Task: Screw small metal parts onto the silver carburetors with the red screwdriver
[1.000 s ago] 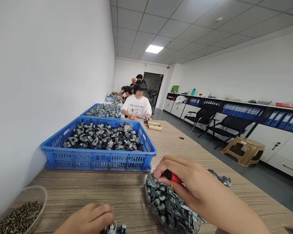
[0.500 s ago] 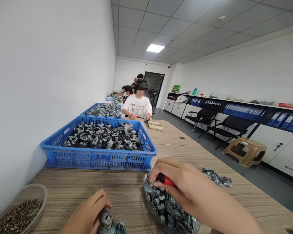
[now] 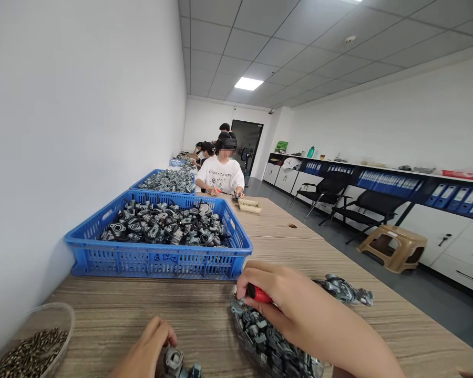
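At the bottom edge, my left hand (image 3: 152,346) is closed beside and partly around a grey metal casting (image 3: 174,361) with a round port, cut off by the frame. My right hand (image 3: 276,296) wraps round a tool with a red handle and black end (image 3: 260,294); its working end is hidden. The thumb and fingertips of that hand are pinched at the near-left rim of a clear round tub (image 3: 240,336), touching a small metal part there. Dark grey metal parts (image 3: 270,333) fill the tub under my right forearm.
Blue crates (image 3: 157,262) full of metal castings stand along the left wall. A clear bowl of screws (image 3: 35,346) sits at lower left. More castings (image 3: 345,289) lie right of my hand. Across the table a co-worker (image 3: 223,176) sits near a shallow tray (image 3: 249,206).
The view has tilted up slightly, so the scene sits a little lower. My left hand and the casting have dipped toward the bottom edge. My right hand stays at the tub, still gripping the red-handled tool.
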`<state>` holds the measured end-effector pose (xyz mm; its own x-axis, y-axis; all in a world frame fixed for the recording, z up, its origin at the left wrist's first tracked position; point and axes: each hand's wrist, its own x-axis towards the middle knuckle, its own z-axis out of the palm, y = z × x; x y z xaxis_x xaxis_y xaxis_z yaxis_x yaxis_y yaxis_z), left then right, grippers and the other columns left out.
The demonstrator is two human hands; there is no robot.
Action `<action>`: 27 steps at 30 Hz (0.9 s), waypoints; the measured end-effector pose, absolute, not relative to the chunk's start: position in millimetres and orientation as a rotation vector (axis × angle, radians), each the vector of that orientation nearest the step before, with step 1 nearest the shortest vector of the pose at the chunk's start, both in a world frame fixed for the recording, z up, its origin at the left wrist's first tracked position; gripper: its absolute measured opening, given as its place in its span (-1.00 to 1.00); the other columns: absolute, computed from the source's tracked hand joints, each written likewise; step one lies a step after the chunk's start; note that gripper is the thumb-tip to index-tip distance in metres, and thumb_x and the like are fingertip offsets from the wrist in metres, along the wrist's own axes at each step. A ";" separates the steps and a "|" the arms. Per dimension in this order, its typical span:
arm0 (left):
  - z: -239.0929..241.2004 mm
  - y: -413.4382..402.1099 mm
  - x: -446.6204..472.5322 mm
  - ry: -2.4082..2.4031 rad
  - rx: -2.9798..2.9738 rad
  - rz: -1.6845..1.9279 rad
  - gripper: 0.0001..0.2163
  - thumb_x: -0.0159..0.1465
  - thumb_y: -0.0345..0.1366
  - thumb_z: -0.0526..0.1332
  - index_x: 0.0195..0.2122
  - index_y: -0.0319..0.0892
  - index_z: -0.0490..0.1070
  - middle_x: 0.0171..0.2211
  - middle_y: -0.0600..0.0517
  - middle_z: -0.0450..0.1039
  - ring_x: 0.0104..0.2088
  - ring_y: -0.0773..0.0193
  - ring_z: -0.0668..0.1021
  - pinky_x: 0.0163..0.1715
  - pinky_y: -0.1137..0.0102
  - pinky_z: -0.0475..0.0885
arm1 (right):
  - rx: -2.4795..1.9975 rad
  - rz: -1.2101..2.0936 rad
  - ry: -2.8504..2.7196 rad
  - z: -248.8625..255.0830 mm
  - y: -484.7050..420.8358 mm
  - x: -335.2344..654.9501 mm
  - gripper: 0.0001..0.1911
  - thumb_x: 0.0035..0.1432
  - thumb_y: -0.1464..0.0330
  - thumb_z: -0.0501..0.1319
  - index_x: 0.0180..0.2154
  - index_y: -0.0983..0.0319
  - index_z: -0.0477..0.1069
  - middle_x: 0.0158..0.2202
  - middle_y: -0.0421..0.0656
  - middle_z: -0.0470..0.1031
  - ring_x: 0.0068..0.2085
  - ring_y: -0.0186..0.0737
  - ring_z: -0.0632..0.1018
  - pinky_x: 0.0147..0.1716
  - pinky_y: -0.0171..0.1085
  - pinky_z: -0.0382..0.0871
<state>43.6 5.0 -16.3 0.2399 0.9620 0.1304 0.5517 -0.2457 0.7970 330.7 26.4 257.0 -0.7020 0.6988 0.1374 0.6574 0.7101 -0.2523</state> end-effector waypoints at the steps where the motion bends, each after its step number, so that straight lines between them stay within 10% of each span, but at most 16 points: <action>1: -16.5 2.8 45.9 1.426 1.877 0.823 -0.42 -0.01 0.15 0.60 -0.15 -0.05 0.43 -0.14 0.06 0.42 -0.24 0.16 0.55 -0.24 0.43 0.44 | -1.093 0.282 -2.704 256.8 26.3 329.2 -0.76 0.36 0.58 0.17 -0.16 0.14 0.50 -0.16 -0.19 0.61 -0.18 -0.14 0.59 -0.22 -0.19 0.40; 9: -32.5 6.0 50.5 1.269 1.703 0.749 -0.48 0.03 -0.18 0.55 -0.04 -0.03 0.37 -0.21 0.14 0.56 -0.18 0.13 0.58 -0.19 0.43 0.39 | -0.998 0.449 -2.830 243.5 34.5 308.4 -0.71 0.21 0.67 0.29 -0.23 0.16 0.56 -0.21 -0.25 0.62 -0.22 -0.26 0.59 -0.24 -0.31 0.39; 13: -57.6 20.6 61.4 1.127 1.516 0.808 -0.20 -0.19 -0.31 0.61 0.06 -0.04 0.25 -0.22 0.10 0.59 -0.16 0.07 0.62 -0.11 0.32 0.45 | -0.974 0.490 -2.837 231.0 48.5 301.6 -0.71 0.15 0.67 0.31 -0.24 0.19 0.61 -0.23 -0.21 0.65 -0.24 -0.24 0.59 -0.24 -0.29 0.38; 20: -42.2 18.1 61.9 0.848 1.526 0.911 -0.14 -0.17 -0.10 0.68 0.13 -0.08 0.34 0.10 -0.19 0.64 0.16 -0.19 0.65 0.21 0.09 0.48 | -0.696 0.721 -2.932 198.7 78.6 275.0 -0.77 0.19 0.60 0.41 -0.20 0.16 0.68 -0.22 -0.22 0.72 -0.16 -0.22 0.67 -0.11 -0.31 0.46; 27: 8.1 0.9 47.0 0.951 1.762 0.829 -0.18 -0.04 -0.32 0.46 0.33 -0.13 0.37 0.26 -0.17 0.55 0.25 -0.20 0.56 0.33 0.09 0.42 | -0.552 0.933 -3.012 160.1 105.6 256.5 -0.88 0.24 0.47 0.47 -0.20 0.14 0.72 -0.26 -0.26 0.76 -0.22 -0.27 0.71 -0.19 -0.39 0.44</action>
<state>47.0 0.9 8.1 0.4704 0.8738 0.1229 0.2407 -0.2611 0.9348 256.5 105.6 160.1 -0.9388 0.3070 -0.1563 0.3416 0.7709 -0.5376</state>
